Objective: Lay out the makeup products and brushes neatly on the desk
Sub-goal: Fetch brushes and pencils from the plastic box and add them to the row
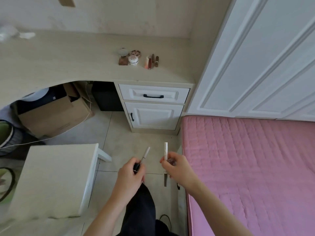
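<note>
Presently on record, largest item first:

Table [76,53]: pale wood top against the wall, white drawer unit beneath at its right end. It carried the part of the task already done, all of it near the right end and back from the front edge.

Group of pots and compacts [129,56]: a clear round lidded piece, a patterned round compact, a small white jar and a brownish square case. They sat close together, some touching, in a tidy cluster.

Row of slim tubes [152,61]: several lipstick-like sticks lay side by side, roughly parallel, just beside the cluster on its right. The exact count could not be told.

Left hand [132,174]: held out over the floor, well apart from the table. Its fingers were curled round a slim silver-and-black stick [144,155], dark end inside the grip, pale end pointing up and forward. Whether it was a brush or a pen-type product was unclear.

Right hand [177,167]: level with the left hand, beside the pink bed. Its fingers pinched a white pen-like stick [165,150] near the middle, held nearly upright, the lower end showing below the hand. Something small and pinkish seemed tucked in the same grip; it was too blurred to name.

Assessment: the task looked well advanced but not finished. Two groups stood arranged; at least two long items remained in hand and had yet to be carried over and laid down, probably in line with the tubes. Whether more items waited out of view could not be judged.
</note>
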A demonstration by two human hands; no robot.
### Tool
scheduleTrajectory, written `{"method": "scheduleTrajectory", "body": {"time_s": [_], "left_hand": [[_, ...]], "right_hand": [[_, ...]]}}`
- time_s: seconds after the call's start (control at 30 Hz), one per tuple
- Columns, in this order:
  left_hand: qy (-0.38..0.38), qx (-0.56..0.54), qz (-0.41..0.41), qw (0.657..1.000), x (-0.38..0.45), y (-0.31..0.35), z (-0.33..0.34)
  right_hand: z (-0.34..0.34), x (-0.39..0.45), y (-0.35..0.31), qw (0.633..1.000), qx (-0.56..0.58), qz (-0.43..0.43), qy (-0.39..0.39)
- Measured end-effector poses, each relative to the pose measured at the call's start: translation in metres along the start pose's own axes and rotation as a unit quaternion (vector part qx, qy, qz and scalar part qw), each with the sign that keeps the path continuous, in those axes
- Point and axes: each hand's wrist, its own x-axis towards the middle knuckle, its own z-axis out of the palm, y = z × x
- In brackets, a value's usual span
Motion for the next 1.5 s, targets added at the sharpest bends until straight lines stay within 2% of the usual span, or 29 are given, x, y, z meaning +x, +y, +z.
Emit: {"method": "scheduleTrajectory", "body": {"time_s": [0.2, 0.37, 0.5, 0.63, 0.9, 1.27, 1.5], "left_hand": [[-0.016, -0.030, -0.020, 0.999, 0.091, 0.033, -0.029], [-0.047, 0.032, 0.024, 0.998, 0.163, 0.062, -0.056], [-0.038, 0.091, 0.056, 0.993, 0.213, 0.080, -0.068], [-0.043, 0.069, 0.054, 0.995, 0.253, 0.099, -0.071], [-0.064, 0.064, 0.031, 0.995, 0.340, 0.131, -0.053], [-0.006, 0.114, 0.003, 0.993, 0.474, 0.193, 0.002], [0.023, 0.128, -0.031, 0.991, 0.541, 0.212, 0.030]], "right_hand": [[0.002, 0.076, -0.044, 0.999, 0.021, 0.008, 0.033], [0.003, 0.136, -0.085, 0.998, 0.034, 0.014, 0.052], [0.001, 0.177, -0.110, 0.996, 0.043, 0.019, 0.071], [-0.010, 0.211, -0.129, 0.995, 0.047, 0.022, 0.082], [-0.053, 0.296, -0.161, 0.995, 0.044, 0.030, 0.084], [-0.127, 0.431, -0.185, 0.997, -0.027, 0.063, 0.046], [-0.148, 0.502, -0.187, 0.989, -0.092, 0.095, 0.063]]}}
